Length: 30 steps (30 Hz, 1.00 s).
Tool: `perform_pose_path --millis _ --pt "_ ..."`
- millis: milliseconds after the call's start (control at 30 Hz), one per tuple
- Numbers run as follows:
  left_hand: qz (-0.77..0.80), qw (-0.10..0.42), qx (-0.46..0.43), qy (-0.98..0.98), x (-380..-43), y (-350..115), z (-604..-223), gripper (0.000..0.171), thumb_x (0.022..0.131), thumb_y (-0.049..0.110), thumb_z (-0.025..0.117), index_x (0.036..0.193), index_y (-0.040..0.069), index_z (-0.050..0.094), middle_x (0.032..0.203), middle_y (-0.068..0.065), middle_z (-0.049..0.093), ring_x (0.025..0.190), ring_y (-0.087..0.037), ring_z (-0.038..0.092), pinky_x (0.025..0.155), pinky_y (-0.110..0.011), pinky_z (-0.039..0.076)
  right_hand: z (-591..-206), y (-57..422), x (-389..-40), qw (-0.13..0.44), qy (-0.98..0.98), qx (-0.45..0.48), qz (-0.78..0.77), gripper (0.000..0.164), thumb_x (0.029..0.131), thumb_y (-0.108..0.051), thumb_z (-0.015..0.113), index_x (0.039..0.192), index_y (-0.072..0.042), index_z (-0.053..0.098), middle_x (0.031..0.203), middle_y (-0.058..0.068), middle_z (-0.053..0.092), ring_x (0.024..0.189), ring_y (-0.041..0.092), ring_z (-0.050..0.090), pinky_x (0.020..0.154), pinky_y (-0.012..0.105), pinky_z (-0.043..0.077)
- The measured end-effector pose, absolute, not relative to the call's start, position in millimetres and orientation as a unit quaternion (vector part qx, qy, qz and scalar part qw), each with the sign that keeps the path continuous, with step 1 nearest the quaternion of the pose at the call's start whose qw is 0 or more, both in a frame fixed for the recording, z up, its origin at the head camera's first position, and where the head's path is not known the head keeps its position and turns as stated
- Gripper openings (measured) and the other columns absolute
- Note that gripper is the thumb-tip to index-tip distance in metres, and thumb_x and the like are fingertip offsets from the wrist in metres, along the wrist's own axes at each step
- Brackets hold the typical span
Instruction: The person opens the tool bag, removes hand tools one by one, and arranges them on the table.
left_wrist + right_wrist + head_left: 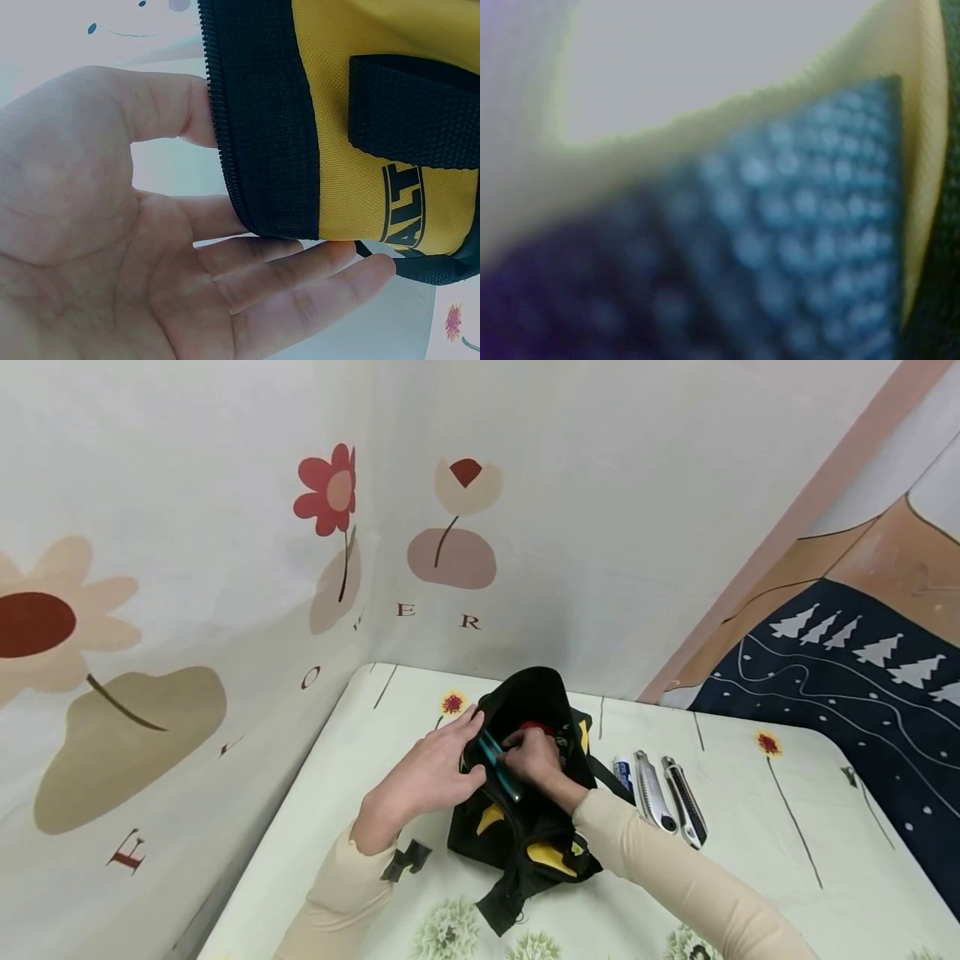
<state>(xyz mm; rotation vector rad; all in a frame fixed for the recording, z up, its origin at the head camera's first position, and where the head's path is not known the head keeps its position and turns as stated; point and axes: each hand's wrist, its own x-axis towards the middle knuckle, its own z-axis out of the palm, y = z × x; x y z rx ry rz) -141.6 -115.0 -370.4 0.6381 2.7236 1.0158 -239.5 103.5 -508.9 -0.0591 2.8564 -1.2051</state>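
Observation:
A black and yellow tool bag point(525, 689) stands on the table with its top gaping. My left hand point(438, 768) rests against the bag's left rim, thumb spread from the fingers. In the left wrist view, the fingers point(300, 304) lie nearly straight along the zipped edge point(225, 142). My right hand point(534, 756) reaches inside the bag, fingers bent beside a long teal-handled tool point(497, 764). Its fingertips are partly hidden, so whether they pinch that tool is unclear. Something red point(536, 726) lies behind the hand. The right wrist view shows only blurred woven fabric point(802, 217).
Right of the bag lie a blue and white tube point(622, 774), a silver utility knife point(654, 789) and a black and silver utility knife point(684, 802). A black strap point(611, 778) trails toward them. A flower-printed cloth covers the table point(750, 827); printed fabric walls point(615, 568) rise behind.

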Motion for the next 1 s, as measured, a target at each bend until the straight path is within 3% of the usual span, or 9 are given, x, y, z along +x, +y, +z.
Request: perform_pose_path --millis 267,433,600,900,1000 --pt "0.342 0.081 0.207 0.913 -140.6 -115.9 -372.2 0.076 0.104 0.017 0.060 0.172 -0.001 0.034 0.183 -0.016 0.025 0.161 -0.042 0.039 0.116 -0.054 0.046 -466.0 102.3 -215.8 0.075 0.881 0.010 -0.467 0.016 0.099 -0.003 0.076 0.111 0.006 0.084 0.114 0.021 0.079 0.092 0.028 0.074 0.078 0.033 0.060" --pt "0.343 0.078 0.206 0.913 -141.2 -116.6 -371.8 0.075 0.104 0.016 0.061 0.172 -0.001 0.035 0.182 -0.016 0.026 0.157 -0.042 0.045 0.101 -0.050 0.047 -460.1 106.4 -216.0 0.140 0.844 0.017 -0.517 0.026 0.103 0.001 0.071 0.127 0.010 0.077 0.115 0.022 0.075 0.083 0.022 0.071 0.070 0.031 0.060" --pt "0.344 0.076 0.207 0.913 -141.5 -117.7 -372.2 0.075 0.103 0.016 0.061 0.172 -0.001 0.035 0.182 -0.016 0.026 0.156 -0.041 0.047 0.100 -0.049 0.047 -459.2 109.3 -216.7 0.192 0.830 0.013 -0.523 0.037 0.101 0.003 0.073 0.137 0.009 0.071 0.107 0.018 0.075 0.087 0.020 0.072 0.074 0.033 0.063" --pt "0.345 0.079 0.207 0.912 -141.2 -118.4 -371.2 0.075 0.103 0.017 0.061 0.172 0.000 0.036 0.182 -0.016 0.026 0.148 -0.039 0.055 0.098 -0.048 0.047 -451.9 109.1 -213.7 0.160 0.811 0.019 -0.562 0.039 0.099 0.009 0.073 0.138 0.007 0.069 0.092 0.004 0.065 0.081 0.014 0.069 0.075 0.041 0.067" --pt "0.342 0.079 0.209 0.913 -141.2 -119.0 -370.4 0.075 0.103 0.017 0.061 0.172 0.000 0.036 0.182 -0.016 0.026 0.124 -0.035 0.068 0.092 -0.046 0.047 -448.8 108.9 -212.1 0.153 0.805 0.021 -0.573 0.039 0.099 0.011 0.072 0.138 0.007 0.069 0.089 0.004 0.066 0.079 0.013 0.069 0.076 0.042 0.067"
